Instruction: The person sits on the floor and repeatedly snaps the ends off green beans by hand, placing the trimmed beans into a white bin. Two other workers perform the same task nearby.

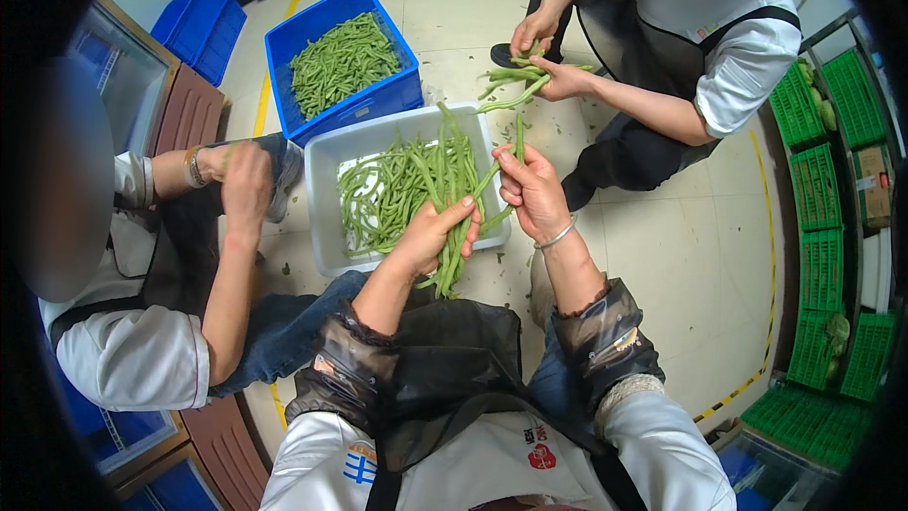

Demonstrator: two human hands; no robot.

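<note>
A bunch of long green beans (448, 255) is gripped in my left hand (434, 231), over the near side of a white plastic tub (328, 227). More long green beans (383, 188) lie heaped in that tub. To the right of the bunch, my right hand (530, 188) pinches a green bean (520, 131) between thumb and fingers, above the tub's right rim. A silver bangle is on my right wrist. Beyond the tub stands a blue plastic crate (355, 101) with short green bean pieces (344, 60) in it.
A person at the upper right holds several green beans (521, 81). Another person's raised hand (246, 181) is close on the left. Bean scraps dot the tiled floor (681, 248). Green crates (816, 188) line shelves at right; blue crates (202, 25) stand at upper left.
</note>
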